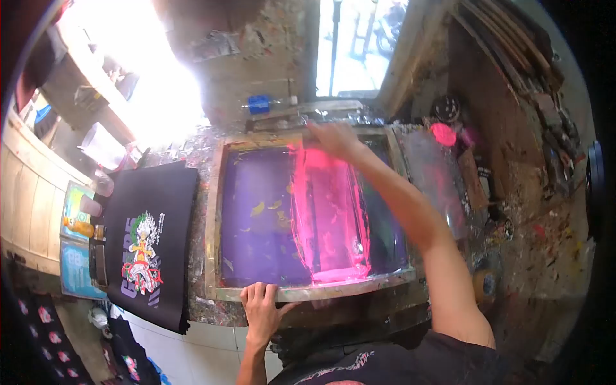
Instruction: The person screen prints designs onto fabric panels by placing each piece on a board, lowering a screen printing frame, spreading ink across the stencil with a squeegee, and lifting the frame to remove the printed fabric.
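Now the left hand (pixel 262 308) holds the near edge of the frame (pixel 213 224) on the bench (pixel 215 312); the right hand (pixel 335 141) is over the pink paint (pixel 330 224), its grip too blurry to tell

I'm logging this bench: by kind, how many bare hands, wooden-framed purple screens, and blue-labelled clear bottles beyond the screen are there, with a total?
Bare left hand and bare right hand: 2
Rectangular wooden-framed purple screen: 1
Clear plastic bottle with blue label: 1
Total: 4
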Available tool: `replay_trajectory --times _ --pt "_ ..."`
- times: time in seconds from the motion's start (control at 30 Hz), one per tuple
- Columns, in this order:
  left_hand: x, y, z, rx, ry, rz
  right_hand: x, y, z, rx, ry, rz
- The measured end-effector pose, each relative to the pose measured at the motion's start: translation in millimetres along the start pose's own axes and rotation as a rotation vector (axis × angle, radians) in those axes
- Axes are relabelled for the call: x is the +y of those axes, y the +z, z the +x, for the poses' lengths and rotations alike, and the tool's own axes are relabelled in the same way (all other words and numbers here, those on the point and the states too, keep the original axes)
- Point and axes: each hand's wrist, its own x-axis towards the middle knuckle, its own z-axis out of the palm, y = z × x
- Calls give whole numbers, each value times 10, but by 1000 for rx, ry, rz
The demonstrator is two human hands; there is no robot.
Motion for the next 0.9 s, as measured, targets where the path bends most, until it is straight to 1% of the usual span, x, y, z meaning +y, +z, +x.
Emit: replay_trajectory --times 0.07,0.2,0.27,0.33,0.4,0.47,0.53,0.57,0.6,0.63,0.67,0.7,0.77,0.8,0.83,0.87,0.9 --pt "-7 -2 29 -8 -20 14 12 -108 81 22 71 -20" --pt "-14 -3 14 -27 -46 -20 -164 -188 -227 -80 31 98" --pt "-2 -11 4 -29 -39 -61 -406 -305 -603 -176 77 81" --pt "31 -52 43 -2 -30 -54 -634 -359 -991 -166 82 92" --pt "68 -120 76 -11 -8 -41 -912 -418 -1392 -196 64 226" --pt "71 -139 70 16 12 -16 -1267 -541 -1808 -204 55 214" --pt "87 -168 38 31 33 -4 -1540 -523 -2191 -147 41 272" --pt "61 -158 36 19 34 4 -1694 -548 -2353 -153 -1 152" --pt "47 -168 82 17 40 12 -1743 -247 -2549 -47 -34 56" --pt "45 -196 111 -18 47 52 -1808 -303 -2651 -11 -17 69" --pt "51 -235 145 14 74 55 -1838 -372 -2709 24 1 84" --pt "52 -278 157 -17 107 79 -1869 -476 -2746 50 5 67" --pt "-84 -338 230 -45 169 84 -1923 -713 -2747 340 110 -100" --pt "-33 -521 330 -22 206 62 -1945 -830 -2702 343 87 -100" --pt "1 -714 431 -6 227 40 -1975 -943 -2640 408 135 -56" --pt "59 -917 553 35 237 115 -1990 -1064 -2570 466 179 -6" --pt "146 -1145 676 95 230 132 -1946 -1236 -2432 535 109 -87"
